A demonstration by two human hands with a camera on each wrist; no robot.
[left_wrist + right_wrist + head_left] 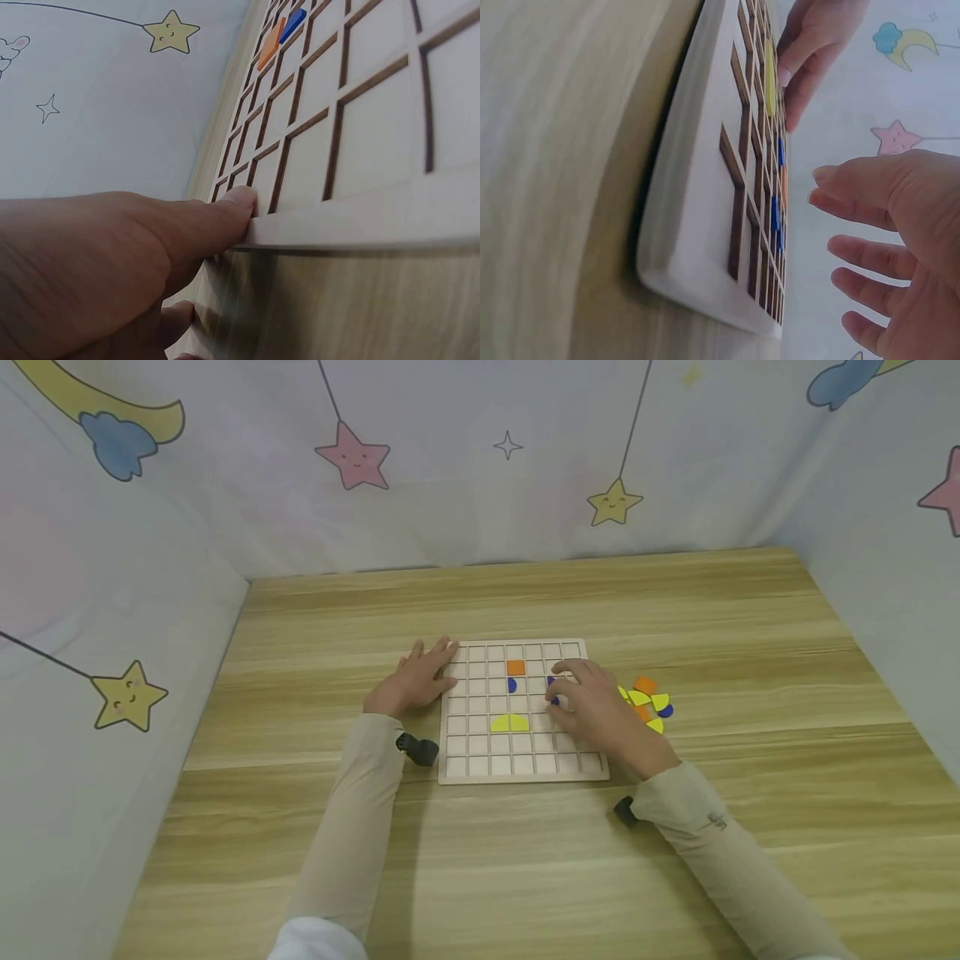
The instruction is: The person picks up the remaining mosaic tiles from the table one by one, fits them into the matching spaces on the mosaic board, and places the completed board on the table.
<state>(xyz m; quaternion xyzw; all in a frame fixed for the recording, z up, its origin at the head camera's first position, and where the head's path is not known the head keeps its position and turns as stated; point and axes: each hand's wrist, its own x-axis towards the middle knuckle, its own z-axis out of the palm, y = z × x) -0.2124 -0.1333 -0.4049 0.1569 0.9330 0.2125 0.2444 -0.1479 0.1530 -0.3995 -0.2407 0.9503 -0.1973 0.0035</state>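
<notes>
A wooden grid board (525, 779) lies flat on the table. My left hand (420, 681) rests at its upper left edge, the thumb on the rim and the other fingers stretched past the side. Over the board's right part hovers my right hand (600, 714); its fingers are loosely bent, with no piece visible between thumb and forefinger in the right wrist view. Blue pieces (551, 680) sit in the grid beside those fingertips, partly covered by them. An orange square (516, 667), a blue rounded piece (512, 685) and two yellow quarter-circle pieces (510, 723) occupy cells nearer the middle.
Right of the board, a loose pile of yellow pieces (660, 702), orange squares (645, 685) and a blue piece (666, 712) lies on the wood-grain table (510, 860), partly behind the right hand. A printed curtain (480, 518) encloses the back and sides.
</notes>
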